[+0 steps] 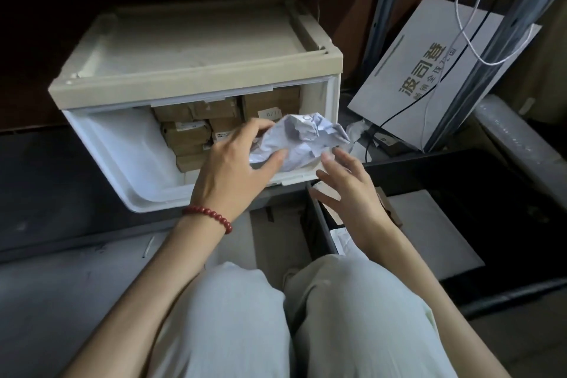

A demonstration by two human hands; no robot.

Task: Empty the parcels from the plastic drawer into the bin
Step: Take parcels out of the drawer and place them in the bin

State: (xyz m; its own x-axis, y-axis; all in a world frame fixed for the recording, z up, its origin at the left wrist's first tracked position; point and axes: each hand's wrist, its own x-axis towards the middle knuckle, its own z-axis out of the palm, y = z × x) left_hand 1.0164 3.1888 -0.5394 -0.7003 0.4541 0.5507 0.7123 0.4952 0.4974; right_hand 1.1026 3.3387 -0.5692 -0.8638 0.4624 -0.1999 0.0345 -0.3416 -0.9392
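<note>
One crumpled white parcel (302, 139) sits at the right of the drawer (196, 78) mouth, its long axis running low-left to high-right. The left hand (236, 172) clamps it, thumb beneath and fingers on top. The right hand (346, 190), fingers apart, holds nothing just beside it. At least six brown boxes (187, 132) are stacked inside the drawer, others hidden behind the hand. One black bin (429, 158) stands right of the drawer.
</note>
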